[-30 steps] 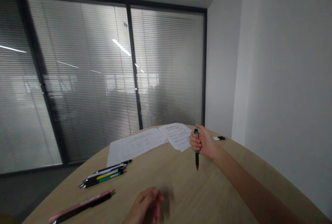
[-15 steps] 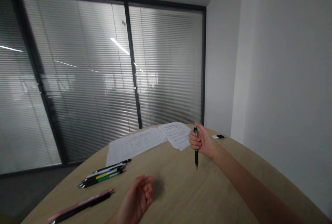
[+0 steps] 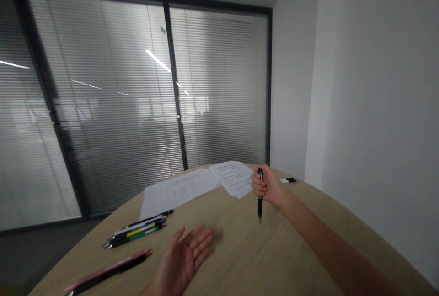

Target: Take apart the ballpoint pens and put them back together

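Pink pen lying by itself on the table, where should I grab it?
I'd pinch the pink pen at its middle, coming down from above. It lies flat and alone on the table, so both long sides are free, and the open left hand is nearest.

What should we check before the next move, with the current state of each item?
1. Grip: right hand closed around green-and-black pen, which is upright with its tip down. ok.
2. Tip height: the tip is close to the table, but contact isn't visible. cannot tell.
3. Left hand: open, palm up, holding nothing. ok.
4. Loose pens: lying together to the left, apart from both hands. ok.
5. Papers: flat at the far edge, not touched by either hand. ok.
6. Pen point extended: too small to see. cannot tell.
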The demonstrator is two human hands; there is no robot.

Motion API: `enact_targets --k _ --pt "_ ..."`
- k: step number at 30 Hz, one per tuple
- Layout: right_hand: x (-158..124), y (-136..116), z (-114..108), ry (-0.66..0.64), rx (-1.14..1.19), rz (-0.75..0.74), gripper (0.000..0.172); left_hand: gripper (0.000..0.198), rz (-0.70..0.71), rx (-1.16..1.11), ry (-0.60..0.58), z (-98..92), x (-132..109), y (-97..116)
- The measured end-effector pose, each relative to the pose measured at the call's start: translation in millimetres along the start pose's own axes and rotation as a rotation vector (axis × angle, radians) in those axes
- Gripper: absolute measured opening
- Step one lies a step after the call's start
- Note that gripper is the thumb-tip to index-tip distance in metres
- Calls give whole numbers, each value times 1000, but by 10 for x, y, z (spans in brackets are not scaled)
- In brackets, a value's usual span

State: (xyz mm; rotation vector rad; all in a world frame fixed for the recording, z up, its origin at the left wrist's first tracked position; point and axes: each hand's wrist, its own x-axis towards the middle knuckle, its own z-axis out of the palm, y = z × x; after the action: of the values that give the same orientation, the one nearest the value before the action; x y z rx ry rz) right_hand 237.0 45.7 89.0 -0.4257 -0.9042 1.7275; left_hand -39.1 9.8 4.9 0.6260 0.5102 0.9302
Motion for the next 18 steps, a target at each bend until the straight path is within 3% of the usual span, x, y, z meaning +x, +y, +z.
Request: enact_targets --k 6,10,12,15,18 --pt "-17 24 52 -7 -53 0 48 33 52 63 -88 -78 45 -17" --pt "-65 -19 145 -12 -210 -35 27 38 62 151 -148 -168 89 -61" --pt "-130 -106 207 -44 -254 -58 13 37 83 235 -186 -205 97 -96" --pt "-248 -301 258 -83 -239 -132 16 35 113 359 -224 -257 110 -151" --pt "-297 -486 123 47 -448 -291 20 36 138 411 -242 -312 147 -186"
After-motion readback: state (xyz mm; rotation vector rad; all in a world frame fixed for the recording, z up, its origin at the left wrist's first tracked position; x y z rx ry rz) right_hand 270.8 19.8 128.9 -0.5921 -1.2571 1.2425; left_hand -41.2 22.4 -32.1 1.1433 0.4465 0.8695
